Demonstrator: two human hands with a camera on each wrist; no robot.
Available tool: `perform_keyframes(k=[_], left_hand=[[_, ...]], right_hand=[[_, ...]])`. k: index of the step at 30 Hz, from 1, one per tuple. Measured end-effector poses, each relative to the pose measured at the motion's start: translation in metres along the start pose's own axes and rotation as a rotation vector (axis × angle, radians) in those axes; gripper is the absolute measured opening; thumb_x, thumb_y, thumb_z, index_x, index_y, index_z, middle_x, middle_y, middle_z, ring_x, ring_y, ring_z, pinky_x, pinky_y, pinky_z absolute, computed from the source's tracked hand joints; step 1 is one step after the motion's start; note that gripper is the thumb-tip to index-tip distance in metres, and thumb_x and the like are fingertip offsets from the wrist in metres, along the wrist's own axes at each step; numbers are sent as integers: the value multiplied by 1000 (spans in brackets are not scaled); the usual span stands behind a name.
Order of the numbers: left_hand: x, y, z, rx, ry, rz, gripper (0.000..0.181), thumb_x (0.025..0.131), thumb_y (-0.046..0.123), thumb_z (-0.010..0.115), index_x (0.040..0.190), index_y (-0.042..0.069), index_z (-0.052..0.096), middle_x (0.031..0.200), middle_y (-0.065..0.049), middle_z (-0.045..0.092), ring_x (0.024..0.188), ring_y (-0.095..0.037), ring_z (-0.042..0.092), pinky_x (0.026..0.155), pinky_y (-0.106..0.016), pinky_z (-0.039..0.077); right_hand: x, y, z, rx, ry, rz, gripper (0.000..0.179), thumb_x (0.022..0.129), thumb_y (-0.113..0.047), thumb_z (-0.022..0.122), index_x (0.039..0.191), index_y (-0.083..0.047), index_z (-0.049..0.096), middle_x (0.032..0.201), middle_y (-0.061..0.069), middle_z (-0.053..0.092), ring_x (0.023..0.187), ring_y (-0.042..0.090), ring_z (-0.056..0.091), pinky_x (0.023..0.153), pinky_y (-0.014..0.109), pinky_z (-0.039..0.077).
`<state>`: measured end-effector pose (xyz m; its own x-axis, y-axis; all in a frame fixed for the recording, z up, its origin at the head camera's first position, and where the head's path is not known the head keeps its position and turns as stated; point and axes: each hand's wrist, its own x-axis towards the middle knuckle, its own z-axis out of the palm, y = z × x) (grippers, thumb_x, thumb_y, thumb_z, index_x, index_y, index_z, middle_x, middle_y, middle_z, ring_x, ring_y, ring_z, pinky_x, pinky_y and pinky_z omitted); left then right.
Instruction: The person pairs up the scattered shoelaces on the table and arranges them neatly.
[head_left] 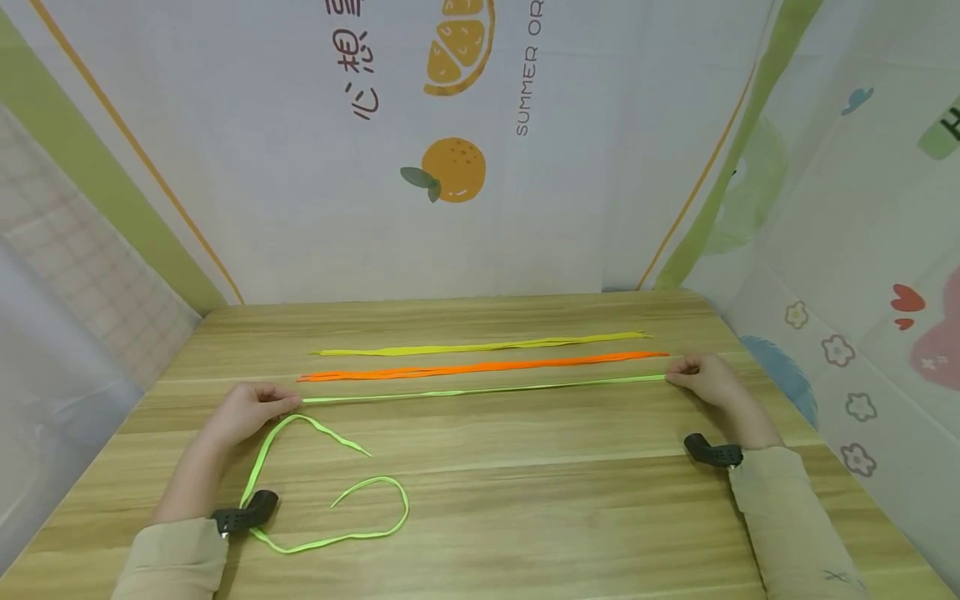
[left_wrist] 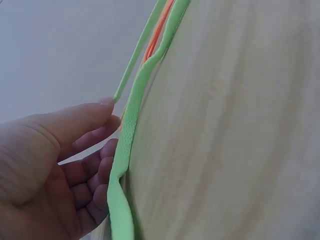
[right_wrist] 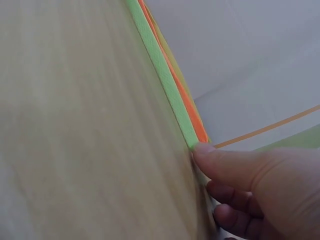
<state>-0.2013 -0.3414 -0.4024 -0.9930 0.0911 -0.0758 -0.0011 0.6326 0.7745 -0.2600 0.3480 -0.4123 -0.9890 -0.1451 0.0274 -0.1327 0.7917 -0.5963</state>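
A light green shoelace stretches nearly straight across the table between my two hands. My left hand pinches its left end between thumb and fingertips. At the other end, my right hand grips the lace tip, with the thumb on it in the right wrist view. Just beyond runs an orange shoelace, roughly parallel. Farther back lies a yellow shoelace. A second light green shoelace curves loosely on the table near my left forearm and passes close by the left hand.
The wooden table reaches back to a white printed curtain. More printed cloth hangs along the right side. A black wrist camera on the left arm covers part of the loose green lace.
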Motion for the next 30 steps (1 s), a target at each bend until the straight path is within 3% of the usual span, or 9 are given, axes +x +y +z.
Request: perform_keyframes(k=[4,21,30], left_hand=[[1,1,-1,143,-3,27,37,93,36,64,101,0,69,95,-7,64,86,-23,50,71,-33,42],[0,4,1,150,13,10,33,92,31,66,100,0,70,94,-7,64,87,-24,51,72,-34,42],[0,5,2,185,20,7,30,91,28,67,98,-1,70,94,-8,66,91,-28,55,76,-42,43]], right_hand=[[0,2,0,-16,12,-8,18,93,-17,65,93,0,68,91,11,63,86,29,56,77,46,43],[2,7,2,-25,27,-14,19,94,-18,64,97,0,67,91,10,63,86,29,56,77,45,42],[1,7,1,-19,23,0,21,94,-22,64,97,-1,68,91,9,62,84,27,55,75,42,41]])
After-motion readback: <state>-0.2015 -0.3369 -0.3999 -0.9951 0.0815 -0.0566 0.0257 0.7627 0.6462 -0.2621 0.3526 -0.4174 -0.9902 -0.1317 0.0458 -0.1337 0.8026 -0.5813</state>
